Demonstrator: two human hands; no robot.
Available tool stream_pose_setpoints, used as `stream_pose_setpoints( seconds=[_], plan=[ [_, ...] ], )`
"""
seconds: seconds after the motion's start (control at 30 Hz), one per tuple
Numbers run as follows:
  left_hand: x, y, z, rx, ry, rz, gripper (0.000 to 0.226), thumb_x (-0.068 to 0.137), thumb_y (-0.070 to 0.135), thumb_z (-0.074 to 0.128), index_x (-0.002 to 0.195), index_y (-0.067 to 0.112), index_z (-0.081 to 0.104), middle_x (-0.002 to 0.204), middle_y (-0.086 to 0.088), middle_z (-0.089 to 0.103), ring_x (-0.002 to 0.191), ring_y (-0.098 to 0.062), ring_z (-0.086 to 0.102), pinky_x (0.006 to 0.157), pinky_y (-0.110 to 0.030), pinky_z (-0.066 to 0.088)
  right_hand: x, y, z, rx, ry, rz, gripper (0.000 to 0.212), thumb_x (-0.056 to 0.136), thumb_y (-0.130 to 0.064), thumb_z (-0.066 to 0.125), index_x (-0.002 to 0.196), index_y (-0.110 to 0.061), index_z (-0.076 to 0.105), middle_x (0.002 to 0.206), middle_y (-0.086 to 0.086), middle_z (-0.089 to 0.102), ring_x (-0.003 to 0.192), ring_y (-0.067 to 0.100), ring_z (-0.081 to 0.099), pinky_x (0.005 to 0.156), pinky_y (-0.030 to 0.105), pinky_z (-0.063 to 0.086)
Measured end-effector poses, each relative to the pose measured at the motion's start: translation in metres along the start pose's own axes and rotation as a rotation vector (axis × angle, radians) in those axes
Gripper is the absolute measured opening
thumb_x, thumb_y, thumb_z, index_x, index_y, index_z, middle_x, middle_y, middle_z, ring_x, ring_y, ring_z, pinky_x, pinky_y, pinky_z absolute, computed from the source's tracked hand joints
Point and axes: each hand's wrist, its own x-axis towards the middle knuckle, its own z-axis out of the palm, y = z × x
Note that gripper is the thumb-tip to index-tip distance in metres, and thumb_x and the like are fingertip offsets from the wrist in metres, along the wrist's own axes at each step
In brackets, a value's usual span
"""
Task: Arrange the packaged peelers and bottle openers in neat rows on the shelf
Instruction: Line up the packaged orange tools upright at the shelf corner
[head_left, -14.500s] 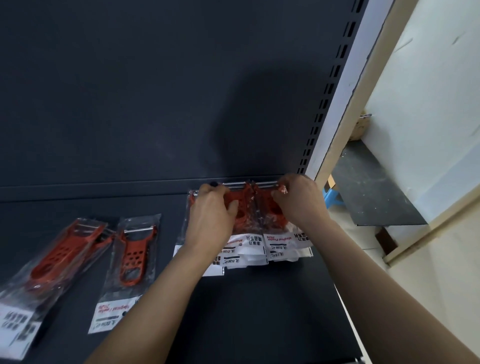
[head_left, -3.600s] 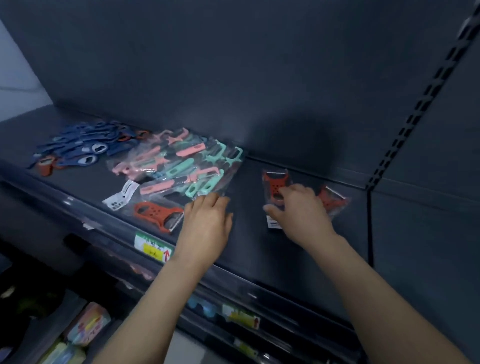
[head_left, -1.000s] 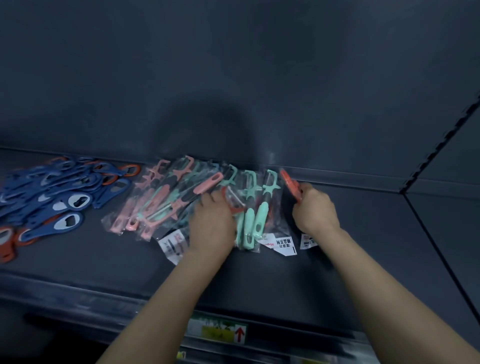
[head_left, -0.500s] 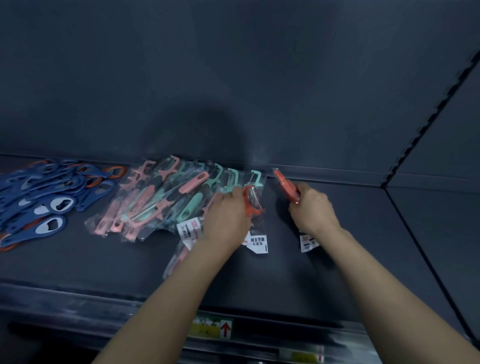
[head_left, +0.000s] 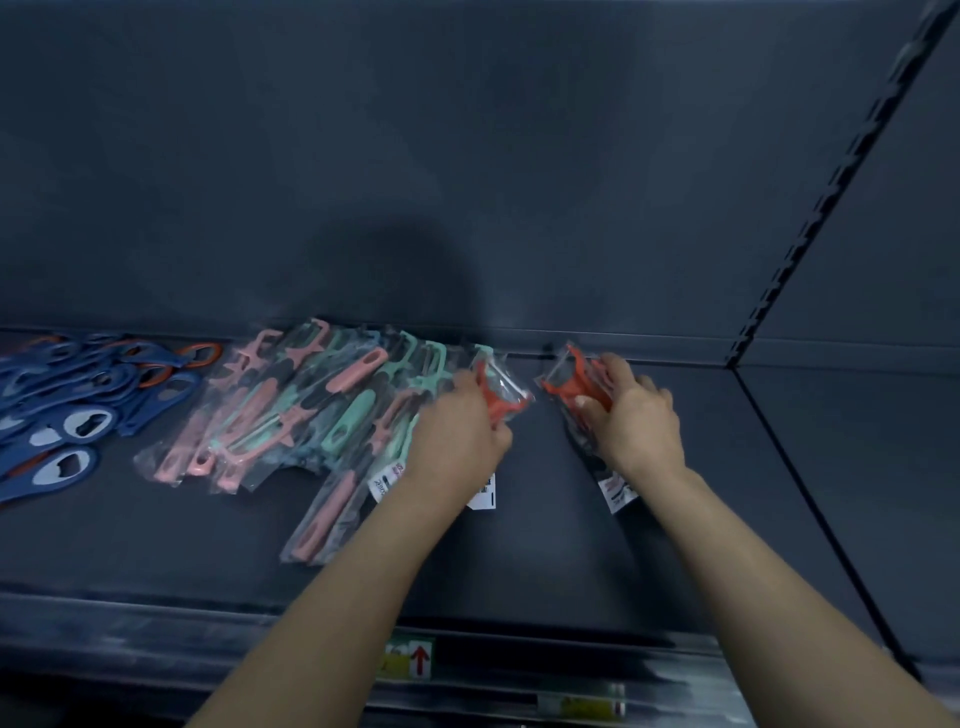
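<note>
Peelers (head_left: 500, 399) orange, clear-bagged, white-labelled, gripped in left hand (head_left: 461, 437), right hand (head_left: 640, 427).

Dark shelf (head_left: 519, 561) ran level under a plain back panel, with a price label (head_left: 408, 660) on its near lip. Blue bottle openers (head_left: 62, 415) lay heaped at far left. Just right of them pink and mint peelers (head_left: 311, 415) fanned along the far edge, one pink packet (head_left: 324, 514) lying nearer. Further right sat an orange peeler packet (head_left: 498, 400), then an orange peeler stack (head_left: 566, 384).
</note>
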Motion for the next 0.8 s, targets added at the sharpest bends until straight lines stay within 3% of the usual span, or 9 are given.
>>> stream_pose_setpoints(
  seconds=[0.13,0.33,0.47,0.6,0.67,0.73,0.8],
  plan=[
    [-0.002,0.001,0.010,0.146,-0.044,0.030,0.034,0.085,0.020,0.051,0.112,0.003,0.039,0.094,-0.014,0.063,0.077,-0.030,0.057,0.057,-0.033,0.033,0.002,0.007,-0.002,-0.032,0.010,0.024,0.045,0.096,-0.038,0.044,0.137,-0.021,0.036,0.124,0.015,0.050,0.115,0.036,0.039,0.092,0.044,0.036],
    [0.000,-0.002,0.020,0.329,-0.080,0.019,0.043,0.086,0.004,0.054,0.124,0.003,0.035,0.113,-0.017,0.059,0.107,-0.031,0.052,0.072,-0.033,0.039,0.004,0.005,-0.003,-0.087,-0.033,0.022,0.053,0.095,-0.039,0.045,0.140,-0.016,0.031,0.130,0.016,0.047,0.118,0.038,0.038,0.095,0.046,0.033],
    [0.002,-0.004,0.019,0.401,-0.073,0.031,0.040,0.082,-0.001,0.054,0.120,0.003,0.042,0.121,-0.015,0.053,0.111,-0.030,0.051,0.083,-0.034,0.045,0.004,0.008,-0.005,-0.086,-0.044,0.015,0.052,0.094,-0.038,0.047,0.140,-0.017,0.032,0.127,0.017,0.049,0.117,0.038,0.040,0.095,0.045,0.033],
    [0.000,-0.005,0.017,0.374,-0.066,0.030,0.035,0.079,-0.005,0.053,0.112,0.002,0.045,0.112,-0.015,0.058,0.099,-0.032,0.060,0.068,-0.035,0.042,0.003,0.009,-0.008,-0.063,-0.058,0.008,0.050,0.092,-0.034,0.051,0.136,-0.015,0.036,0.120,0.018,0.053,0.112,0.040,0.045,0.092,0.045,0.036],
    [0.001,-0.009,0.013,0.260,-0.063,-0.006,0.033,0.077,-0.004,0.054,0.108,0.004,0.044,0.097,-0.012,0.061,0.087,-0.031,0.061,0.059,-0.033,0.037,0.004,0.008,-0.009,-0.030,-0.066,-0.002,0.046,0.091,-0.030,0.054,0.132,-0.012,0.040,0.114,0.020,0.056,0.107,0.041,0.050,0.089,0.044,0.040],
    [0.004,-0.015,0.006,0.119,-0.036,-0.092,0.034,0.073,0.000,0.058,0.103,0.007,0.043,0.076,-0.005,0.054,0.072,-0.028,0.054,0.054,-0.032,0.034,0.004,0.007,-0.009,0.003,-0.072,-0.005,0.044,0.090,-0.027,0.055,0.129,-0.011,0.041,0.111,0.021,0.060,0.104,0.041,0.054,0.086,0.044,0.045],
    [0.008,-0.022,-0.003,-0.016,0.009,-0.194,0.035,0.069,0.005,0.062,0.096,0.011,0.041,0.075,-0.002,0.049,0.070,-0.026,0.049,0.055,-0.031,0.036,0.004,0.007,-0.009,0.035,-0.071,-0.009,0.042,0.091,-0.025,0.055,0.128,-0.011,0.042,0.108,0.021,0.063,0.101,0.041,0.057,0.083,0.043,0.047]
  ],
)
